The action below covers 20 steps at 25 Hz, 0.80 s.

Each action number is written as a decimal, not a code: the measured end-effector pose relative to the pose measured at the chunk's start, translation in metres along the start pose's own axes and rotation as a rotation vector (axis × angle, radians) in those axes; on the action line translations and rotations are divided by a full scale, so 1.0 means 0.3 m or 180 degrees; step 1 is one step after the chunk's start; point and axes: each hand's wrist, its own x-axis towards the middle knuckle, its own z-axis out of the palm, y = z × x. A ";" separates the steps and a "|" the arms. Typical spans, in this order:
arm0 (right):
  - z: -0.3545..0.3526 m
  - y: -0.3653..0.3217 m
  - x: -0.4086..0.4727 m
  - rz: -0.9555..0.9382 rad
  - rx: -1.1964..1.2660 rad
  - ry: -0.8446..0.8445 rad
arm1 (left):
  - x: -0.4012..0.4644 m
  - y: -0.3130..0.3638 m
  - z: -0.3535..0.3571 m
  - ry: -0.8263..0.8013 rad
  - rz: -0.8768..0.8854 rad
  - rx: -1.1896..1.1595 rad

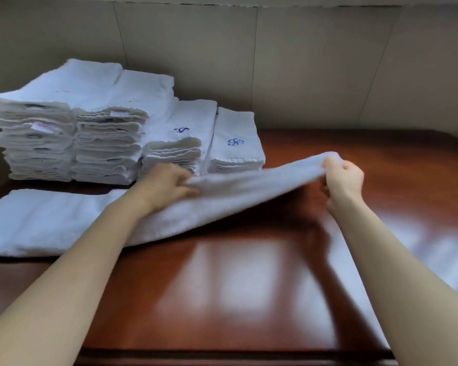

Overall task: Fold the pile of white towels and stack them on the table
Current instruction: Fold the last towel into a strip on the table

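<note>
Head view: towel (pixel 64 220) runs left-right, right end lifted.

On the glossy reddish-brown wooden table (pixel 249 286), four stacks of folded white terry towels (pixel 95 133) stand in a row at ten o'clock, against the beige panelled wall (pixel 302 62). Before them, from nine o'clock toward centre, lies a long white towel (pixel 50 220), its two o'clock end raised off the table.

Both forearms outstretched, left hand (pixel 167 187) fingers curled, right hand (pixel 343 178) pinching
</note>
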 end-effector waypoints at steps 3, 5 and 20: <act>-0.044 -0.012 0.003 -0.0563 -0.0083 0.0235 | -0.026 0.073 0.034 0.1432 0.0835 0.0835; -0.100 0.039 0.004 -0.0343 -0.0972 0.0495 | -0.065 0.123 0.090 0.0810 0.1182 0.0768; -0.096 0.050 -0.194 -0.1051 -0.4509 -0.0717 | -0.210 0.236 0.012 -0.1131 -0.0065 -0.0640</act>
